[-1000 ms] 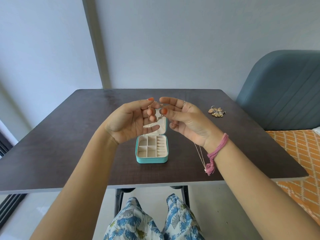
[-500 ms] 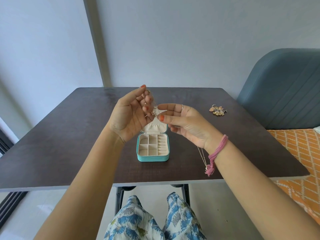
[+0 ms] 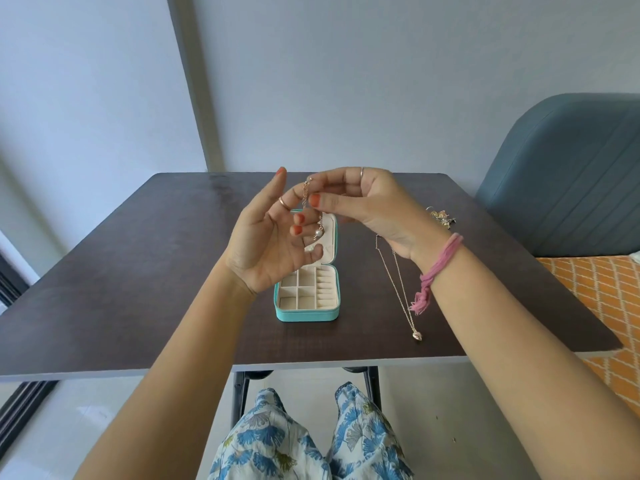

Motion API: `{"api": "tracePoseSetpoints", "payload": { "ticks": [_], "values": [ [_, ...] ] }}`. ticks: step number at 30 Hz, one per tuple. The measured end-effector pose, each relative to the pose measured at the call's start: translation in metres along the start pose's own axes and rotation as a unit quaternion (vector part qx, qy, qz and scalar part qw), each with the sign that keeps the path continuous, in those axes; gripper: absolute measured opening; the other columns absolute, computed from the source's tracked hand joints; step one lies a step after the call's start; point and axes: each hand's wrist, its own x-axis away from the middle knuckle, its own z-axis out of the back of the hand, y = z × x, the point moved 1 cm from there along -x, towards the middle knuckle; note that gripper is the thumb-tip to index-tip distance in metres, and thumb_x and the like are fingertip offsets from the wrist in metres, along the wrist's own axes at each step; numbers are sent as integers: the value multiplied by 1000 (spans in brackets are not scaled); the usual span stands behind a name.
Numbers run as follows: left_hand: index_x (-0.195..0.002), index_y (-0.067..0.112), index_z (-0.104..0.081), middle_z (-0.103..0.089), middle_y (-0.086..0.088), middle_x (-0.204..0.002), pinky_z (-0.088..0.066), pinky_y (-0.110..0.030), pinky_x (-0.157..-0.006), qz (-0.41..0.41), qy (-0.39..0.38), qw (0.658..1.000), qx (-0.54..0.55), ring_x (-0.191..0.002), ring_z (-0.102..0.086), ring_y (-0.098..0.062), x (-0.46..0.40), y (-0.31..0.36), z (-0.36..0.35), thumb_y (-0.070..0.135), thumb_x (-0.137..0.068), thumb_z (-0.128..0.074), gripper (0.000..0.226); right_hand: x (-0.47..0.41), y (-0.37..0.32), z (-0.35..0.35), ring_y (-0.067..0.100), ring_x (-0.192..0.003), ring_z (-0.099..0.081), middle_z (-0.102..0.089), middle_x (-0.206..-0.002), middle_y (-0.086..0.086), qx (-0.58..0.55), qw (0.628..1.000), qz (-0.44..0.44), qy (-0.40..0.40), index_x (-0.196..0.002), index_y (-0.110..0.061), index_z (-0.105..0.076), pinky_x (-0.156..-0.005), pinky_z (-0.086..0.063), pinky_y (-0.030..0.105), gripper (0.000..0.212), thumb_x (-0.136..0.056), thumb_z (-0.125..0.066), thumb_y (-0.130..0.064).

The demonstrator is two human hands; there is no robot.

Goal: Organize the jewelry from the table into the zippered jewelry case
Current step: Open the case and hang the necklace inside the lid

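Note:
The teal zippered jewelry case [image 3: 306, 317] lies open on the dark table [image 3: 138, 271], its cream lid upright and its compartments bare. Above the lid, my right hand [image 3: 374, 206] pinches a thin gold chain with a pearl [image 3: 318, 233] between thumb and forefinger, and the pearl dangles in front of the lid. My left hand [image 3: 266, 237] is raised palm-up beside it, forefinger straight, and one bent finger touches the chain's top. A long gold necklace with a heart pendant [image 3: 401, 289] lies on the table right of the case.
A small cluster of gold earrings [image 3: 441, 216] sits near the table's far right edge. A blue padded chair [image 3: 571, 168] and an orange patterned cover [image 3: 606, 299] stand to the right. My knees are under the table's front edge.
Both hands rose higher above the case. The chain, bunched between the fingers before, now hangs straight from my right hand's pinch with the pearl at its lower end.

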Motion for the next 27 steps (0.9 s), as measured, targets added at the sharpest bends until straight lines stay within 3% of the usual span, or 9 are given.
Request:
{"api": "tracePoseSetpoints", "payload": {
  "ticks": [2,6,10,12,15,19,22,27],
  "values": [
    [-97,26,-66,-38,7,-57,-32,-29,-69,-1,9,1000,-14,-63,-26,-10,1,-1,-1,56,-79,-56,36,-2,-2,1,10,-95,-69,-75,-101,0,17,1000,-10,-3,-102,-18,-71,-80,-48,23,22,-81,-76,-16],
    [-86,25,-66,-36,10,-57,-35,-26,-69,-9,25,999,-25,-54,-30,-6,-1,-3,0,40,-86,-58,18,-6,-3,2,7,-93,-66,-75,-100,-3,29,999,-34,-17,-105,-18,-71,-78,-40,25,26,-80,-76,-17],
    [-120,13,-58,-37,9,-61,-38,-22,-66,-14,57,998,-5,-53,-37,-5,-3,-5,10,31,-91,-56,35,-8,-4,3,4,-63,-42,-70,-91,0,-34,994,-82,-70,-101,-12,-74,-65,-36,20,18,-84,-68,-9],
    [-101,11,-65,-42,8,-64,-39,-18,-59,-26,77,996,-25,-55,-41,-4,-2,-7,13,28,-90,-57,21,-9,-3,3,5,-57,-36,-65,-92,6,-27,992,-104,-60,-100,-8,-75,-59,-36,18,18,-85,-67,-10],
    [-71,21,-68,-46,8,-64,-33,-19,-59,-29,105,989,-101,-57,-42,-4,0,-6,14,26,-85,-63,16,-7,2,2,6,-57,-37,-66,-73,-2,31,992,-114,-35,-96,-5,-75,-56,-38,16,21,-83,-72,-21],
    [-82,14,-66,-48,4,-66,-31,-18,-49,-38,136,968,-206,-58,-43,-6,3,-1,15,21,-88,-64,10,-7,10,4,8,-59,-36,-68,-67,-7,98,987,-123,-45,-87,-8,-75,-61,-36,20,20,-83,-73,-27],
    [-87,13,-58,-53,2,-67,-35,-16,-46,-43,131,966,-218,-57,-46,-6,4,3,15,18,-83,-67,11,-7,11,5,6,-57,-37,-71,-75,-1,26,987,-145,-65,-92,-7,-73,-58,-35,18,15,-86,-69,-21],
    [-91,15,-60,-63,1,-74,-36,-16,-48,-34,68,978,-196,-58,-51,-6,7,5,15,10,-79,-67,15,-6,17,3,8,-54,-36,-63,-68,2,-180,960,-198,-83,-72,-14,-60,-55,-31,20,9,-80,-58,-16]
  ]
}}
